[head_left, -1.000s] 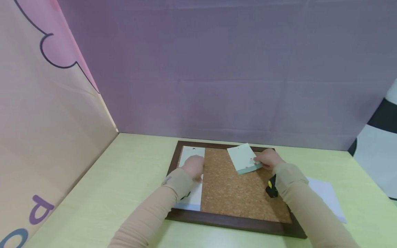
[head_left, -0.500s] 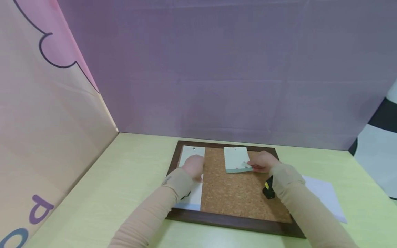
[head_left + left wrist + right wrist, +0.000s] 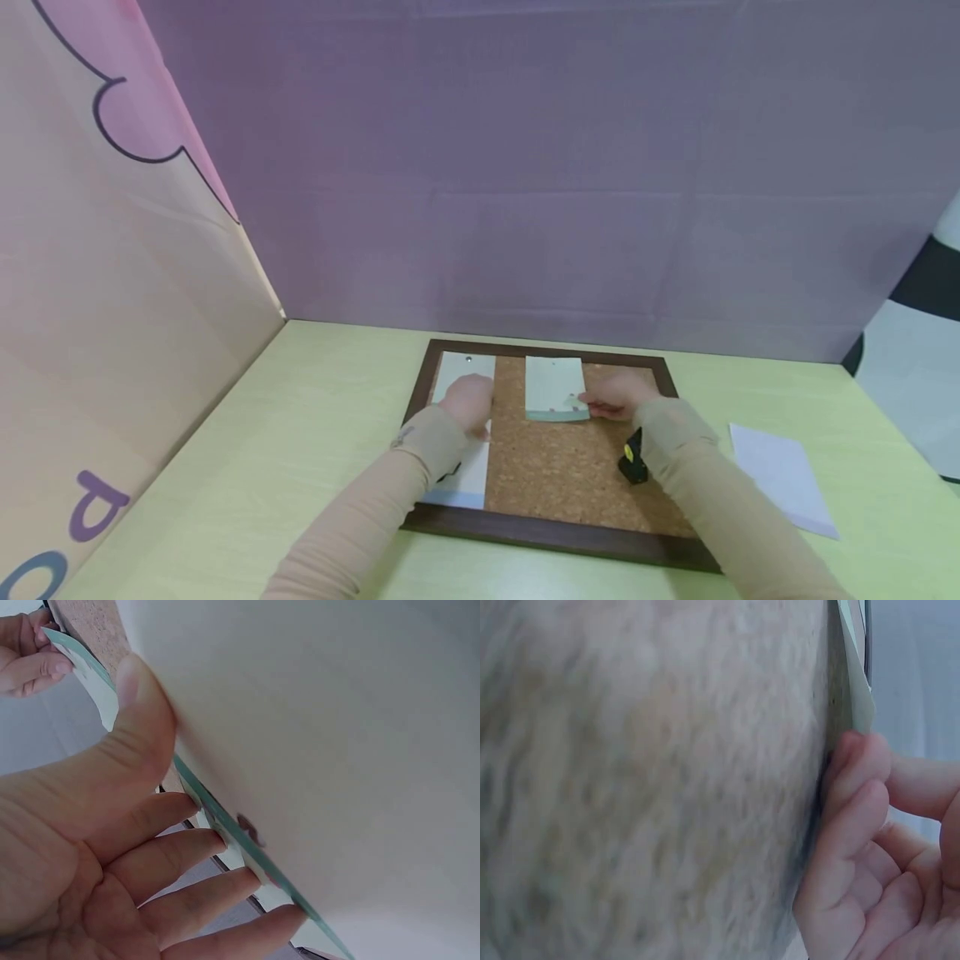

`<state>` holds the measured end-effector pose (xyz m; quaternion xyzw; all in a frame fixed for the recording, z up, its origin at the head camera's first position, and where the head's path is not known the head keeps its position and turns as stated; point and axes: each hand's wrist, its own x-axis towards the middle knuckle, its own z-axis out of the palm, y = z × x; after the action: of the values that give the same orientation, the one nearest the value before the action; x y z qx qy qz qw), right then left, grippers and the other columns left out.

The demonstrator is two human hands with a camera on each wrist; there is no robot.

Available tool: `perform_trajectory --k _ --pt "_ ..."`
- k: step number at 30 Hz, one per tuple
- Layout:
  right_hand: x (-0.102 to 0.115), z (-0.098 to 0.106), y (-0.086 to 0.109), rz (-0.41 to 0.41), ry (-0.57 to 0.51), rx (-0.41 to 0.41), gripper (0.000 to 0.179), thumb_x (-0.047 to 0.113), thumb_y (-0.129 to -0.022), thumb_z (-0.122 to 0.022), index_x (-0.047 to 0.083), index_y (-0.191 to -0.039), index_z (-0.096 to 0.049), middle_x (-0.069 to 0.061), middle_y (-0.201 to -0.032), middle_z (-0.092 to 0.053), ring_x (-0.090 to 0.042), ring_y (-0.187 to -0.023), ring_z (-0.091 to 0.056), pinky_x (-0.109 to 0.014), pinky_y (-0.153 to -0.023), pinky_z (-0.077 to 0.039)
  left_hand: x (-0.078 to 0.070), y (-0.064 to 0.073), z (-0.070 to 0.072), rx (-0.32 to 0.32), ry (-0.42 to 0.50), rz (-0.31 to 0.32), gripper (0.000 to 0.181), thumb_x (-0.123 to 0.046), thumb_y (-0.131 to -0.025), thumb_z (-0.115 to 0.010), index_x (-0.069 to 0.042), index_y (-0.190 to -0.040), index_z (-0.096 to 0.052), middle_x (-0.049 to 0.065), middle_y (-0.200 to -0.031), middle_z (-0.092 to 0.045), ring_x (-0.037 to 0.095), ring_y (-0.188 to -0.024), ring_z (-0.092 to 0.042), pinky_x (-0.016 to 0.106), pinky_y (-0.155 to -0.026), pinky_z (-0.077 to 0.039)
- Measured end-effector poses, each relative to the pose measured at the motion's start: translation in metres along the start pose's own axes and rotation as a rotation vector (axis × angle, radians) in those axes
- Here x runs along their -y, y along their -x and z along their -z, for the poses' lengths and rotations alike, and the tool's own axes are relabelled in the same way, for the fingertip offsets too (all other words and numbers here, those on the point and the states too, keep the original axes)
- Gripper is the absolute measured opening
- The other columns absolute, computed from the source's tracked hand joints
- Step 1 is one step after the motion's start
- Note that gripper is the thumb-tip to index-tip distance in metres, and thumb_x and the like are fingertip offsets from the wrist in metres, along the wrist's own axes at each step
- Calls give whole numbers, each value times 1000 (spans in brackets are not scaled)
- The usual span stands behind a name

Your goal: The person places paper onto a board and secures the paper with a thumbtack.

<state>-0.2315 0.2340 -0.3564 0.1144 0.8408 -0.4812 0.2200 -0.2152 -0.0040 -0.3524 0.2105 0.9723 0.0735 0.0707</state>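
In the head view, a cork board (image 3: pixel 570 475) with a dark brown frame lies on the table. My right hand (image 3: pixel 618 394) pinches the lower right corner of a small pale card (image 3: pixel 553 386) with a green bottom edge, at the board's upper middle. The right wrist view has that card's edge (image 3: pixel 861 705) at my fingertips. My left hand (image 3: pixel 468 404) rests over the white paper (image 3: pixel 467 483) along the board's left side. In the left wrist view, its thumb lies against white paper, and its fingertips (image 3: pixel 247 879) touch along a green edge. The hand partly hides the papers beneath it.
A white sheet (image 3: pixel 783 477) lies on the pale table (image 3: pixel 247 467) to the right of the board. Behind the table stands a purple backdrop (image 3: pixel 525 167). A small black device (image 3: pixel 632 457) with a yellow spot sits under my right wrist.
My right hand has moved left with the card, which has turned from tilted to nearly straight and now lies nearer the left-hand papers. My left hand has stayed in place.
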Motion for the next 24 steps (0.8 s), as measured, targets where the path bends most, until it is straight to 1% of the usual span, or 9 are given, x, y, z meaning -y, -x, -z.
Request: perform_trajectory --k 3,6,12,15,19,24 --pt "2 -4 -2 -3 20 15 16 6 -90 -59 3 -75 -57 5 -54 -52 -2 -49 -48 -12 -47 -40 0 0 0 -1 -5 0 31 -10 -60 -87 -6 -80 -64 5 -85 -67 21 -84 -62 31 -82 -53" --pt "5 -9 -3 -2 31 4 19 5 -90 -60 6 -71 -55 5 -53 -51 -1 -48 -48 -12 -46 -40 1 -1 -1 -3 4 -2 31 -9 -60 -87 -6 -80 -64 5 -84 -67 21 -83 -62 31 -82 -53" --pt "7 -16 -3 -13 -12 -22 14 3 -88 -61 3 -74 -57 4 -53 -52 -2 -48 -50 -12 -47 -42 0 -1 -1 0 5 -4 31 -8 -60 -88 -6 -81 -64 6 -85 -67 22 -84 -63 31 -82 -53" --pt "8 -19 -4 -21 7 -25 16 5 -89 -60 3 -74 -57 4 -53 -52 -2 -48 -49 -12 -46 -41 -1 -1 -1 6 3 -1 32 -9 -60 -87 -6 -82 -64 6 -86 -66 22 -85 -62 31 -82 -53" --pt "9 -21 -6 -24 39 -23 22 6 -90 -60 7 -69 -55 5 -52 -51 -1 -46 -47 -11 -45 -39 -1 -2 -2 10 14 2 33 -8 -61 -87 -5 -84 -64 6 -85 -66 21 -85 -62 31 -81 -53" --pt "10 -23 -6 -9 34 -8 22 5 -90 -60 6 -68 -56 5 -51 -51 -1 -45 -47 -12 -44 -39 0 -3 -2 19 44 12 33 -5 -62 -86 -5 -86 -64 5 -84 -65 21 -83 -62 31 -80 -53"
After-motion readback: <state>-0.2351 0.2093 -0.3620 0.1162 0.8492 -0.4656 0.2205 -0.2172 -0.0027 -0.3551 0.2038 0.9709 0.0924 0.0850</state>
